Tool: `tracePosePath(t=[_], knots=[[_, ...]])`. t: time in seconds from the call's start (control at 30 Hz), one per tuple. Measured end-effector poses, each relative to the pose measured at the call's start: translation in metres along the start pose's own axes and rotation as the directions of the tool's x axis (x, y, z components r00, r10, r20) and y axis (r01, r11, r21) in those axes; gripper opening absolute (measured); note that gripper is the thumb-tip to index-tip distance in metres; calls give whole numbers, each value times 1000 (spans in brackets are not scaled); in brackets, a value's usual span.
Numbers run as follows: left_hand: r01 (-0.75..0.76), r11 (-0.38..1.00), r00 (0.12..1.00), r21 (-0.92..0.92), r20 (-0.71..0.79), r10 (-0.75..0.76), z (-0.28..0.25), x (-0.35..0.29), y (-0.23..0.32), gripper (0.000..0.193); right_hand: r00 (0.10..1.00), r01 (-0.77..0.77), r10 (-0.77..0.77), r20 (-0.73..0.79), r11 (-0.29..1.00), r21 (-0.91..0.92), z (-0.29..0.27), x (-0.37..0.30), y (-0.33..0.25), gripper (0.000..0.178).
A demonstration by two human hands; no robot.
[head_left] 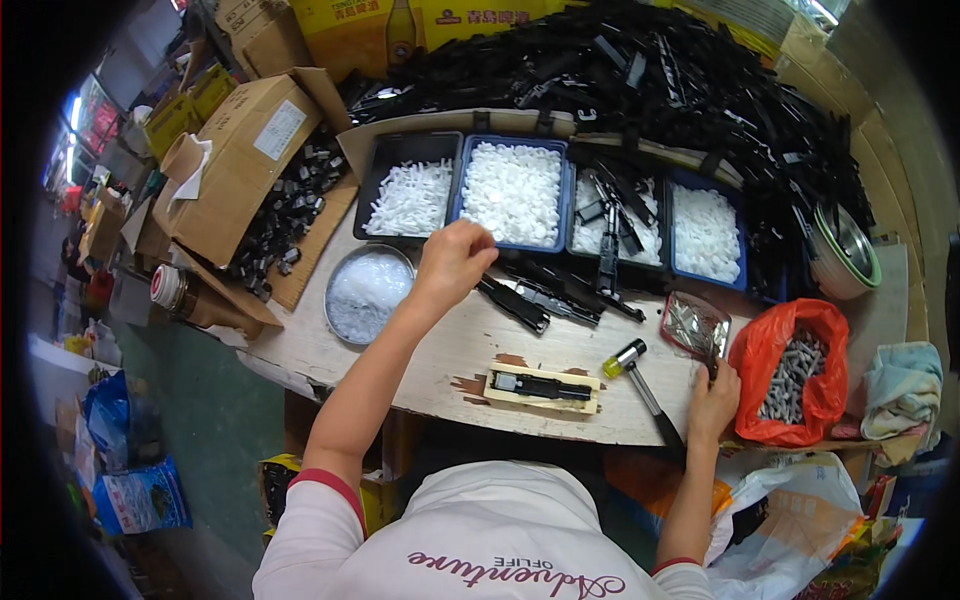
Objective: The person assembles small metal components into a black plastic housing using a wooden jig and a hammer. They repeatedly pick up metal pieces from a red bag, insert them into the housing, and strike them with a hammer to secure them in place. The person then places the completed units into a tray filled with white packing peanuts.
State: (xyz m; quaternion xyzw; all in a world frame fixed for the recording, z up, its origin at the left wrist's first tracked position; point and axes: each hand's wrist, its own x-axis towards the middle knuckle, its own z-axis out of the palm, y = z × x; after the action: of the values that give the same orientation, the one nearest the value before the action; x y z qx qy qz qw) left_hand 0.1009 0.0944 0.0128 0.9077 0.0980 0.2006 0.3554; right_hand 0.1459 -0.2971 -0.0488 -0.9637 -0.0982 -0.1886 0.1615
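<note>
Many small, smooth white bits (pixel 513 185) fill the blue tray (pixel 566 205) beside the left hand (pixel 452 265); its fingertips bunch together, but I cannot tell if they hold anything. The right hand (pixel 714 402) grips a dark tool (pixel 713 366) by some thin metal pins (pixel 690 323). One long black part (pixel 550 387), shiny gray at its left end, lies flat in a pale, boxy holder (pixel 515 397) on the chipped table (pixel 575 345).

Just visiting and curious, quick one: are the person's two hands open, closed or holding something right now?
Left hand: curled closed; whether it holds something small cannot be told.
Right hand: closed, apparently holding a slim dark tool.
</note>
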Motion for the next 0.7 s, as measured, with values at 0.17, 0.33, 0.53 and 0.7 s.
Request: tracePosePath(t=[0.17,0.33,0.53,0.7], knots=[[-37,961,994,274,-87,63,13,42,-11,19,992,93,-94,-83,996,-15,-14,14,-13,22],[49,904,998,425,12,-60,29,70,2,29,972,197,-169,166,966,-169,-18,53,-38,15],[-16,962,993,273,113,-16,27,88,-21,24,910,278,-173,376,929,-245,7,77,-33,10],[185,981,981,-65,67,-180,11,81,-21,18,937,253,-218,275,962,-100,2,74,-32,7]])
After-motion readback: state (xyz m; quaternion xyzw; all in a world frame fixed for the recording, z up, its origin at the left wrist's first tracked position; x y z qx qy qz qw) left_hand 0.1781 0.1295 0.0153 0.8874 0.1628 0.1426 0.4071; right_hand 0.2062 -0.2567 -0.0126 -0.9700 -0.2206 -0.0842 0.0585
